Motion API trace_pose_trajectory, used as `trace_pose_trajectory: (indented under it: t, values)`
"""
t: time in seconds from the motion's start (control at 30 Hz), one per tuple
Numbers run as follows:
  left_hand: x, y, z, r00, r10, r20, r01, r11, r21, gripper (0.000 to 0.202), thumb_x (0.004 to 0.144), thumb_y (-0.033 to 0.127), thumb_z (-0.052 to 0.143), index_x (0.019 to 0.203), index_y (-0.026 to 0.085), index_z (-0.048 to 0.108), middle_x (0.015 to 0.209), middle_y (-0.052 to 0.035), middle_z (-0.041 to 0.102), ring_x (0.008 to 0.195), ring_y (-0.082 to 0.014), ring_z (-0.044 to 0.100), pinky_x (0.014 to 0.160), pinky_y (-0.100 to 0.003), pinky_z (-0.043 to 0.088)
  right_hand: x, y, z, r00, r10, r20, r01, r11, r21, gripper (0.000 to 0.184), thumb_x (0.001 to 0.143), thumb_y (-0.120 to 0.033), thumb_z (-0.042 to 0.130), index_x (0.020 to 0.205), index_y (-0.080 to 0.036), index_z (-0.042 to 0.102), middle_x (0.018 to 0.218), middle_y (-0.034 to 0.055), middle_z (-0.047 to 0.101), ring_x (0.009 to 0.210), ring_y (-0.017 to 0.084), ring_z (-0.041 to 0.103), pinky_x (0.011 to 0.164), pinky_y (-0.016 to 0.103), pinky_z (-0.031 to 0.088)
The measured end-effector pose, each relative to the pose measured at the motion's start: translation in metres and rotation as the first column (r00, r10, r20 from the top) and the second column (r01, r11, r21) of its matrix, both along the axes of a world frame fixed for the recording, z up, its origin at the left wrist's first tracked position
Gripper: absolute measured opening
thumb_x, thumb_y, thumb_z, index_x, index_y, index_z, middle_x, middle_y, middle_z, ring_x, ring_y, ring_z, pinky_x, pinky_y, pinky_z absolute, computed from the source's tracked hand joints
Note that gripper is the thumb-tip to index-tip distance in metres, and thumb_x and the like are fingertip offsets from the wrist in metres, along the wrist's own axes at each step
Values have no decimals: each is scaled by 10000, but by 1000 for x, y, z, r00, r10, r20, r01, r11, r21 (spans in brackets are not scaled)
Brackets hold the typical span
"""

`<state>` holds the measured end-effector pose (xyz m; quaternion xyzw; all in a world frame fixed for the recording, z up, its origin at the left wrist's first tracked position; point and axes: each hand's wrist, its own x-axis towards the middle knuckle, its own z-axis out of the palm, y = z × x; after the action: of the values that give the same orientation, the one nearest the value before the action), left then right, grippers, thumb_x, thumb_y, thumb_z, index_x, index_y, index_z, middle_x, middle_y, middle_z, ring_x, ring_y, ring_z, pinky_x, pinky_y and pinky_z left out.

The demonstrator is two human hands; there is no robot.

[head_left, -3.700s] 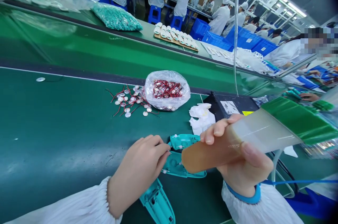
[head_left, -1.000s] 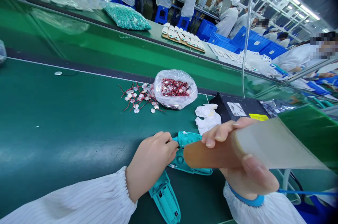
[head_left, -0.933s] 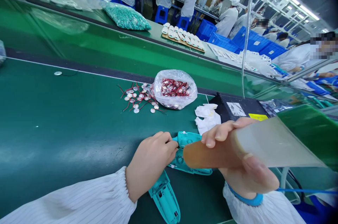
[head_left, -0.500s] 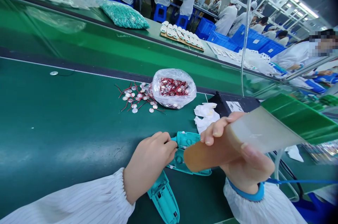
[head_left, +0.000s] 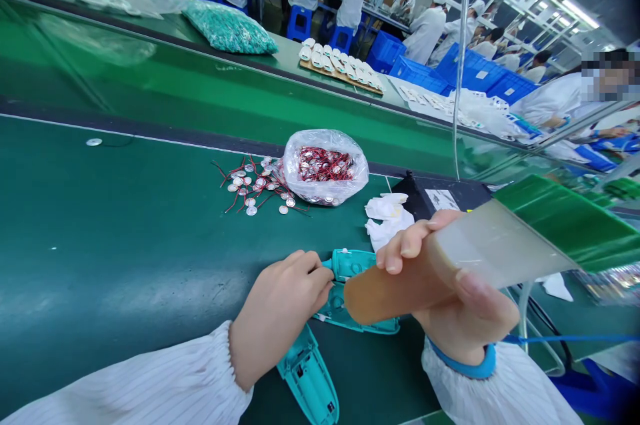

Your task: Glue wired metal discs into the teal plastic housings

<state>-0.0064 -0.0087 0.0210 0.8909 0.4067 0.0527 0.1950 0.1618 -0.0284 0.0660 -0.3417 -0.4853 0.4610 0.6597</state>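
My left hand [head_left: 280, 308] is curled, its fingertips pressed on a teal plastic housing [head_left: 347, 265] that lies on the green mat [head_left: 125, 238]. My right hand [head_left: 450, 305] is wrapped round a thick translucent tool with an amber lower end [head_left: 400, 288] and a green upper part [head_left: 565, 221]. The amber tip hangs just over the housing and hides part of it. A second teal shell [head_left: 307, 378] lies under my left wrist. What the left fingertips pinch is too small to see.
A clear bag of red-wired metal discs [head_left: 325, 168] sits beyond, with loose discs [head_left: 253, 185] spilled to its left. White wipes [head_left: 387, 218] and a black box [head_left: 440, 195] lie to the right. A conveyor [head_left: 200, 85] and other workers are behind.
The view has shifted slightly; both hands stay at the teal housing in nearly the same pose, with the tool tilted a little differently.
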Motion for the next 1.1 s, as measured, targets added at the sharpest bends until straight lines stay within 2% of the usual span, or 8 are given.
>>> trace_pose_trajectory:
  t: [0.3, 0.57, 0.77, 0.9, 1.1]
  values:
    - [0, 0, 3, 1000, 2, -15, -3, 1000, -21, 194, 924, 173, 474, 876, 203, 659, 846, -9, 620, 777, -158, 592, 624, -263, 454, 0, 0, -1, 1000, 21, 5, -21, 1000, 12, 246, 745, -345, 672, 939, -248, 556, 725, 0, 579, 578, 172, 587, 535, 323, 494]
    - [0, 0, 1, 1000, -1, 13, 1, 1000, 0, 197, 923, 174, 474, 876, 215, 661, 836, -2, 620, 765, -148, 587, 618, -251, 448, 5, 2, 1, 995, 43, 94, -41, 999, -20, 260, 727, -383, 676, 926, -263, 559, 702, 3, 568, 553, 193, 575, 510, 351, 480]
    - [0, 0, 1, 1000, -1, 27, 0, 1000, 20, 198, 918, 172, 478, 840, 205, 657, 812, 0, 615, 748, -146, 581, 609, -249, 447, 2, 2, 0, 998, 44, 53, -44, 999, -12, 242, 739, -361, 665, 932, -257, 561, 715, 4, 564, 565, 188, 579, 521, 345, 490]
    - [0, 0, 2, 1000, 0, 14, 0, 1000, -6, 203, 923, 171, 469, 869, 209, 661, 837, -7, 621, 773, -157, 588, 626, -264, 451, 2, 3, 1, 994, 65, 83, -64, 998, -13, 239, 736, -353, 669, 924, -246, 566, 718, 8, 564, 564, 190, 581, 524, 350, 483]
    - [0, 0, 2, 1000, -8, 20, 8, 1000, 26, 213, 925, 167, 457, 881, 222, 657, 831, -1, 623, 764, -146, 584, 628, -249, 448, 5, 4, 1, 993, 61, 99, -61, 998, 1, 238, 748, -368, 653, 933, -254, 555, 718, 11, 566, 553, 198, 574, 513, 362, 477]
